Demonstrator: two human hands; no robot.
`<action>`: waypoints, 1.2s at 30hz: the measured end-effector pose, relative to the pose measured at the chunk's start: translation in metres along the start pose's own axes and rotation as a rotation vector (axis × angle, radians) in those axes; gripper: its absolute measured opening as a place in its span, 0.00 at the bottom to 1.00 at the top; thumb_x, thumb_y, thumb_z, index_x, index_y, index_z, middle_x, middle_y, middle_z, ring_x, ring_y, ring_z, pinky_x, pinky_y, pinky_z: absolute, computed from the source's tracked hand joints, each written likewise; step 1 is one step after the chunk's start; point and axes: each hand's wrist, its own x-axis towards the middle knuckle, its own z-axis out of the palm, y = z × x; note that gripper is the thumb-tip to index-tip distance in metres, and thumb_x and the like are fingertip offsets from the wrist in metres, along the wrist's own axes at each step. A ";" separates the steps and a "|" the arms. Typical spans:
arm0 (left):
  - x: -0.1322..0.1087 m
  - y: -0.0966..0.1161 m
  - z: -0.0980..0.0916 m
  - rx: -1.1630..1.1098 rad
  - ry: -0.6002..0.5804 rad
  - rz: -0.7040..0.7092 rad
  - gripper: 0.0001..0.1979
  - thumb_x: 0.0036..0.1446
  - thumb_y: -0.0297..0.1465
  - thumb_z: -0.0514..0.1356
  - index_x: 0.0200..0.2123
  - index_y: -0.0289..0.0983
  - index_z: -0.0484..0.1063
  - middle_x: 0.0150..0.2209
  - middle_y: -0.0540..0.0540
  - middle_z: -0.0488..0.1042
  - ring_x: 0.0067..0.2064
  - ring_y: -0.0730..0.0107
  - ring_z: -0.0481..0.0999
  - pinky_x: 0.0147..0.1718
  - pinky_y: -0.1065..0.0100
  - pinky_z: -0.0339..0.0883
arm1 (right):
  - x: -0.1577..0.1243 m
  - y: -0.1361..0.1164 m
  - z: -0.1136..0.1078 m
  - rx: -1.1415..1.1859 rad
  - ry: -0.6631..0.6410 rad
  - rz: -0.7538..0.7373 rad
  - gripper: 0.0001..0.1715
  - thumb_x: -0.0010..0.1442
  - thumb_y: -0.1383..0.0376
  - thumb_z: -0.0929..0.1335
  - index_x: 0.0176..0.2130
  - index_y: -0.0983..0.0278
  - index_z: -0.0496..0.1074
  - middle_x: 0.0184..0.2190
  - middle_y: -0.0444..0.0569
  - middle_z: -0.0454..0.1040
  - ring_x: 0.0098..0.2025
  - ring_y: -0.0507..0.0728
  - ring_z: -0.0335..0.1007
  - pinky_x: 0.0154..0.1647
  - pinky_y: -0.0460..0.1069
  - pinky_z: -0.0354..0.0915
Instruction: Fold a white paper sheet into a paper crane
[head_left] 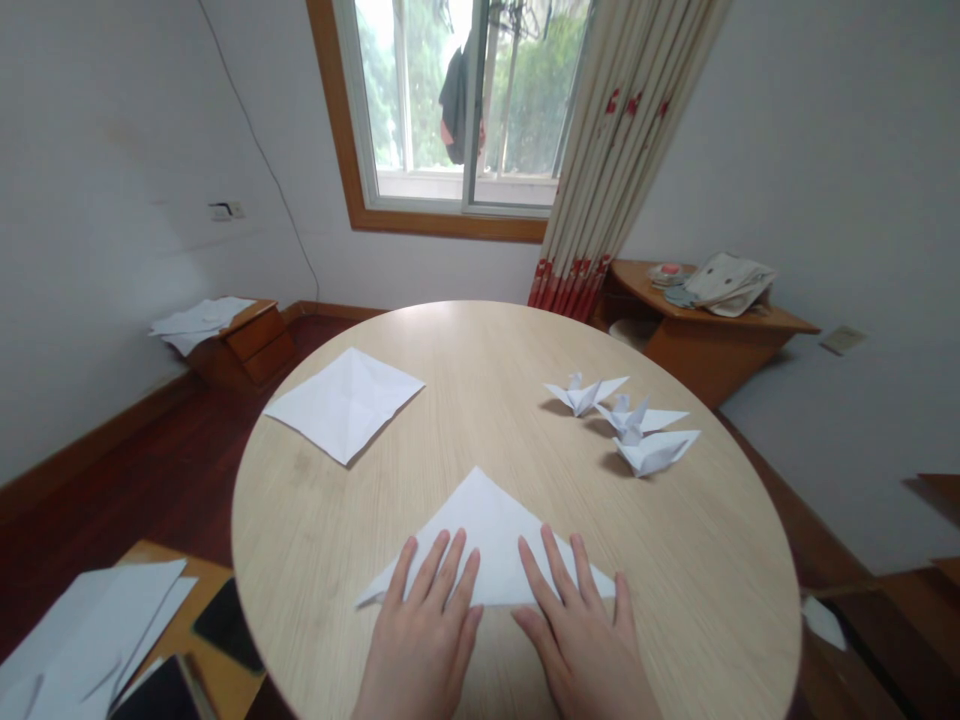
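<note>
The paper triangle (487, 530) lies on the round tabletop (480, 390), its point facing away from the person and its long edge toward them. The left hand (427, 625) is open, palm down, its fingers spread over the left part of the triangle. The right hand (574, 630) is open likewise, fingers fanned over the right part; neither grips anything. The two hands are apart, with bare paper between them. Farther off to the left, a creased white sheet (346, 405) lies flat near the rim. To the right, three folded cranes (634, 422) stand close together.
</note>
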 end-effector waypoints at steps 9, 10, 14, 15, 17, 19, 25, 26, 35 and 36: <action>0.003 -0.004 -0.008 -0.069 0.044 -0.043 0.16 0.67 0.30 0.49 0.51 0.40 0.73 0.53 0.46 0.75 0.53 0.61 0.73 0.60 0.52 0.54 | 0.000 0.010 -0.002 0.131 -0.028 -0.003 0.29 0.69 0.54 0.53 0.67 0.52 0.51 0.61 0.51 0.66 0.60 0.74 0.62 0.51 0.76 0.59; 0.003 -0.006 -0.010 -0.091 0.050 -0.054 0.15 0.67 0.30 0.50 0.50 0.41 0.73 0.52 0.46 0.76 0.51 0.62 0.74 0.59 0.53 0.56 | 0.000 0.011 -0.002 0.136 -0.035 0.000 0.29 0.69 0.54 0.53 0.67 0.51 0.51 0.61 0.51 0.66 0.60 0.74 0.62 0.52 0.77 0.59; -0.003 -0.016 -0.012 -0.202 0.073 -0.127 0.15 0.66 0.28 0.51 0.50 0.42 0.73 0.50 0.47 0.77 0.47 0.62 0.75 0.49 0.58 0.66 | -0.003 0.020 -0.003 0.122 -0.063 0.001 0.29 0.69 0.54 0.54 0.67 0.51 0.52 0.61 0.50 0.65 0.61 0.74 0.60 0.52 0.78 0.57; -0.005 -0.019 -0.011 -0.230 0.077 -0.161 0.15 0.66 0.29 0.51 0.52 0.42 0.72 0.50 0.46 0.77 0.47 0.61 0.75 0.47 0.59 0.68 | -0.004 0.023 -0.004 0.118 -0.069 0.002 0.28 0.69 0.54 0.54 0.66 0.51 0.53 0.61 0.49 0.65 0.61 0.73 0.60 0.52 0.78 0.57; -0.008 -0.025 -0.011 -0.283 0.073 -0.253 0.16 0.66 0.33 0.52 0.55 0.41 0.70 0.49 0.44 0.77 0.47 0.59 0.74 0.44 0.59 0.71 | -0.006 0.027 -0.005 0.117 -0.085 0.005 0.28 0.69 0.55 0.54 0.66 0.51 0.55 0.61 0.48 0.65 0.62 0.73 0.58 0.53 0.76 0.58; -0.011 -0.030 -0.011 -0.339 0.053 -0.351 0.17 0.65 0.35 0.53 0.56 0.40 0.68 0.49 0.44 0.76 0.47 0.58 0.75 0.43 0.58 0.72 | -0.007 0.030 -0.005 0.119 -0.098 0.008 0.27 0.69 0.55 0.55 0.65 0.51 0.57 0.62 0.48 0.64 0.63 0.72 0.57 0.53 0.75 0.59; -0.013 -0.044 -0.020 -0.464 -0.021 -0.424 0.14 0.66 0.38 0.51 0.44 0.43 0.75 0.49 0.45 0.76 0.49 0.57 0.74 0.45 0.53 0.73 | -0.006 0.029 -0.005 0.127 -0.073 0.025 0.28 0.69 0.54 0.55 0.65 0.55 0.57 0.61 0.50 0.65 0.63 0.75 0.55 0.53 0.77 0.57; -0.014 -0.047 -0.023 -0.469 -0.034 -0.415 0.14 0.66 0.38 0.51 0.42 0.43 0.75 0.50 0.45 0.76 0.49 0.57 0.74 0.45 0.53 0.73 | -0.005 0.026 -0.006 0.127 -0.056 0.020 0.29 0.69 0.54 0.55 0.66 0.56 0.55 0.61 0.51 0.65 0.63 0.75 0.55 0.53 0.77 0.57; -0.026 -0.061 -0.027 -0.449 -0.071 -0.390 0.16 0.65 0.43 0.52 0.36 0.45 0.77 0.49 0.45 0.76 0.48 0.55 0.75 0.44 0.52 0.73 | 0.010 -0.028 -0.015 0.262 0.025 -0.281 0.32 0.69 0.58 0.54 0.67 0.69 0.51 0.62 0.57 0.63 0.64 0.69 0.55 0.55 0.65 0.63; -0.028 -0.061 -0.027 -0.460 -0.074 -0.397 0.16 0.65 0.44 0.52 0.36 0.45 0.77 0.49 0.45 0.76 0.48 0.55 0.75 0.44 0.52 0.72 | 0.010 -0.034 -0.013 0.271 0.037 -0.318 0.34 0.69 0.55 0.55 0.67 0.71 0.52 0.62 0.58 0.63 0.64 0.69 0.55 0.54 0.65 0.63</action>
